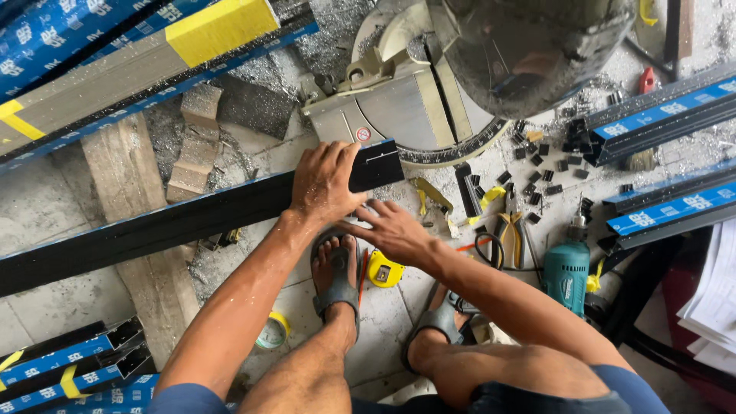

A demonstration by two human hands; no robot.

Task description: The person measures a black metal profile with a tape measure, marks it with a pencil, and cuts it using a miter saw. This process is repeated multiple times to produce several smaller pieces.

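A long black aluminium profile (153, 226) lies across the floor, its right end by the base of a mitre saw (414, 100). My left hand (326, 180) presses flat on top of the profile near that end. My right hand (391, 230) is just below it, fingers spread, fingertips touching the profile's lower edge and holding nothing. A yellow tape measure (383, 271) sits on the floor right below my right hand, between my sandalled feet (337, 280).
Blue-filmed profiles (659, 115) are stacked at right, upper left and lower left. Small black offcuts (537, 180) litter the floor near the saw. Pliers (507, 234), a teal drill (567, 272), a tape roll (272, 333), wooden blocks (195, 146) and a plank (138, 222) lie around.
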